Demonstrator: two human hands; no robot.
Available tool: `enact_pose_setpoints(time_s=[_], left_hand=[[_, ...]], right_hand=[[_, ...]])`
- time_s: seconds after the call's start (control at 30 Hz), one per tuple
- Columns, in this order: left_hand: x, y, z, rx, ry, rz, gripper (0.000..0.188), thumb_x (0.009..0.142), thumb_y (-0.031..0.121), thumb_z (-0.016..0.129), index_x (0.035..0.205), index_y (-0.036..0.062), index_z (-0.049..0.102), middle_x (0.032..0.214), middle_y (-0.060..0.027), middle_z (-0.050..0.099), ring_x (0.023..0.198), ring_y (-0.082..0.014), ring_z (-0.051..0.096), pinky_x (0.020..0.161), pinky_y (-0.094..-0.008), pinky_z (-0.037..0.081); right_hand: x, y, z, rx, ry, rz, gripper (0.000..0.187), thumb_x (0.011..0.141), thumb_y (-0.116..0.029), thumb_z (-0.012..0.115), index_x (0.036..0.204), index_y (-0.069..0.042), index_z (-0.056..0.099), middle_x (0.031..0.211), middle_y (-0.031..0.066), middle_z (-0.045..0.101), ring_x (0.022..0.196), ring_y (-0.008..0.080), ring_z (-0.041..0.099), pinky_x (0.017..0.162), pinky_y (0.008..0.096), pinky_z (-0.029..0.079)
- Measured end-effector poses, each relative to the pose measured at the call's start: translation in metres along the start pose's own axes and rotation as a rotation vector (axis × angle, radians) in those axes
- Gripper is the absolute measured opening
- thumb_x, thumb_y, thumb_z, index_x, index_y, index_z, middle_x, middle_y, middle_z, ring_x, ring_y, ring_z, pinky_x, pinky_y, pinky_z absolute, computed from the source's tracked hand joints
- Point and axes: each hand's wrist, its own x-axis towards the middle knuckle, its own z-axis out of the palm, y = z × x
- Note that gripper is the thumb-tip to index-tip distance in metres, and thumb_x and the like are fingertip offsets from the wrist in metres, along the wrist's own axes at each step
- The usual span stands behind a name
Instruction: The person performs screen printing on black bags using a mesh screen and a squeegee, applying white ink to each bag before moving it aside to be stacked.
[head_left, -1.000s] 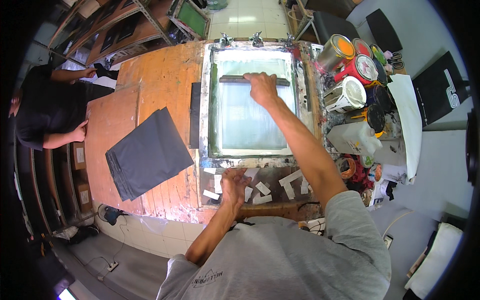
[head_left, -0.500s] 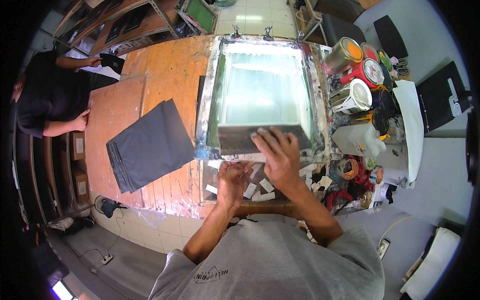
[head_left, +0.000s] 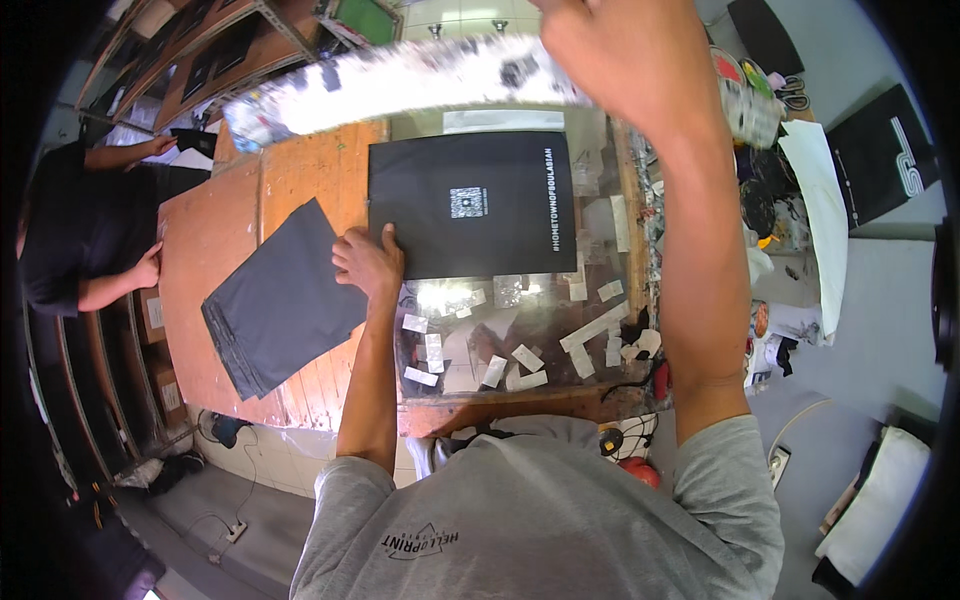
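Observation:
My right hand (head_left: 625, 60) is raised at the top, its fingers partly cut off by the picture's edge. It grips the near edge of the screen-printing frame (head_left: 420, 85), which is tilted up, ink-stained and blurred. Under it, a flat black bag (head_left: 470, 205) lies on the glassy board, printed with a white square code and a line of white lettering. My left hand (head_left: 370, 262) is closed at that bag's left edge, thumb on top and fingers curled. Left of it, a stack of plain black bags (head_left: 280, 310) lies askew on the wooden table. The squeegee is out of sight.
White tape scraps (head_left: 525, 357) dot the board (head_left: 460, 350). Ink cans (head_left: 735, 75), scissors (head_left: 795, 92) and a white sheet (head_left: 815, 220) crowd the right side. Another person (head_left: 85, 230) stands at the table's left end, a hand on its edge. Shelves (head_left: 220, 50) stand behind.
The screen frame has swung up from lying flat, lifted by my right hand, uncovering the printed bag. My right hand has left the squeegee. My left hand has moved left to the bag's edge.

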Motion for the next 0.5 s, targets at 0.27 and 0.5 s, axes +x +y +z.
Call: enact_pose_setpoints(time_s=[0.27, 0.5], left_hand=[[0.041, -0.026, 0.013, -0.522, -0.321, 0.118, 0.025, 0.093, 0.025, 0.071, 0.096, 0.0003, 0.069, 0.109, -0.0213, 0.063, 0.103, -0.0355, 0.062, 0.086, -0.0488, 0.048], [0.13, -0.152, -0.039, -0.113, 0.402, -0.01, 0.025, 0.088, 0.022, 0.074, 0.102, 0.0011, 0.069, 0.11, -0.0222, 0.066, 0.1, -0.0371, 0.064, 0.085, -0.0485, 0.049]], right_hand=[[0.047, 0.011, -0.028, 0.064, -0.216, 0.138, 0.028, 0.08, 0.003, 0.052, 0.099, 0.002, 0.073, 0.075, 0.0211, 0.069, 0.068, 0.0274, 0.067, 0.068, 0.0431, 0.051], [0.058, 0.015, -0.01, -0.043, -0.153, 0.021, 0.031, 0.086, -0.006, 0.064, 0.116, -0.005, 0.073, 0.101, 0.0197, 0.074, 0.092, 0.0292, 0.068, 0.087, 0.0405, 0.051]])
